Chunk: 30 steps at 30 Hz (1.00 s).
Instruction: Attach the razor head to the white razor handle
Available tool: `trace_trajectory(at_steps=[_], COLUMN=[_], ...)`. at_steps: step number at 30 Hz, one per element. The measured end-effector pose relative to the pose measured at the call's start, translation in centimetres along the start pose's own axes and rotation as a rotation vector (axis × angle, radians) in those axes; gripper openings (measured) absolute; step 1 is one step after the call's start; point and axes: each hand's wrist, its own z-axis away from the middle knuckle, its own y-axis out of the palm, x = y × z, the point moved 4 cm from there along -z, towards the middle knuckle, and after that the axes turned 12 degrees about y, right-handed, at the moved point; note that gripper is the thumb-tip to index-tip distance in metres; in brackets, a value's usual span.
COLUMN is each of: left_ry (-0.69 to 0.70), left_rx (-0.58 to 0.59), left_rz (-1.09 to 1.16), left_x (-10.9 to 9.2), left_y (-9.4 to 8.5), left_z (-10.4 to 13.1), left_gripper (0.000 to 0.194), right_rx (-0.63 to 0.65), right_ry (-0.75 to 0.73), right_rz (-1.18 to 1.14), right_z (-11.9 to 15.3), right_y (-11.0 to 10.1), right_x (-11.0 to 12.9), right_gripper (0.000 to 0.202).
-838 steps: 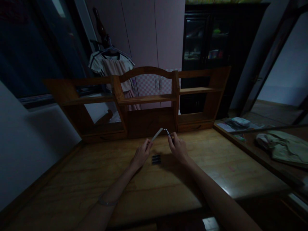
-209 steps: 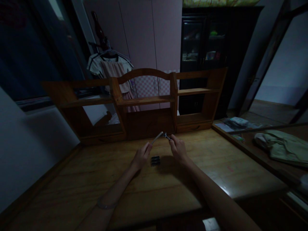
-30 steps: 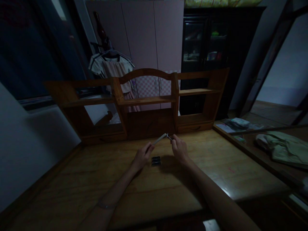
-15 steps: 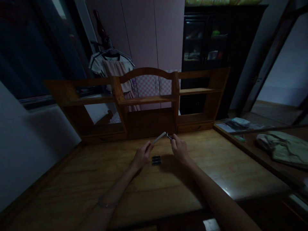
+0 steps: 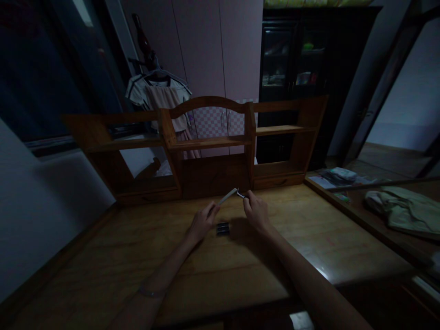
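Just over the wooden tabletop point(image 5: 192, 284), my left hand point(image 5: 202, 223) is closed around the lower end of a slim pale stick point(image 5: 227, 196), which slants up to the right. My right hand point(image 5: 256, 212) pinches a small shiny metal piece point(image 5: 240, 195) with a bent tip, its other end hidden in the fingers. That tip is at the stick's upper end; whether they touch I cannot tell. Between and below the hands, several small black bar-shaped pieces point(image 5: 222, 228) lie side by side on the table.
A wooden shelf unit point(image 5: 213, 143) with open compartments stands along the table's back edge. At the right, a lower surface holds a pale green cloth point(image 5: 405, 211) and a white packet point(image 5: 343, 173). A white wall point(image 5: 44, 206) bounds the left side.
The metal piece in my right hand has shifted slightly left, and its bent tip is now closer to the stick's end. My left hand has hardly moved.
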Motion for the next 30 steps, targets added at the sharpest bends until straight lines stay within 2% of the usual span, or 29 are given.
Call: trace_trajectory(at_steps=[4,9,24,30], left_ry=[0.007,0.008,-0.005,-0.064], left_rx=[0.015,0.008,0.005,-0.023], left_rz=[0.002,-0.042,-0.114,-0.111], left_x=[-0.3,0.2,0.3,0.9], left_y=[0.3,0.4,0.3,0.0], left_z=[0.0,-0.1,-0.1,-0.1], left_gripper=[0.033,0.031,0.030,0.031], right_rx=[0.025,0.020,-0.011,-0.003], right_ry=[-0.032,-0.062,-0.056,-0.062], right_rz=[-0.020,-0.030,-0.018,-0.030], right_z=[0.1,0.2,0.2,0.3], right_y=[0.0,0.0,0.0,-0.1], right_x=[0.2,0.3,0.2,0.2], right_gripper=[0.022,0.021,0.021,0.022])
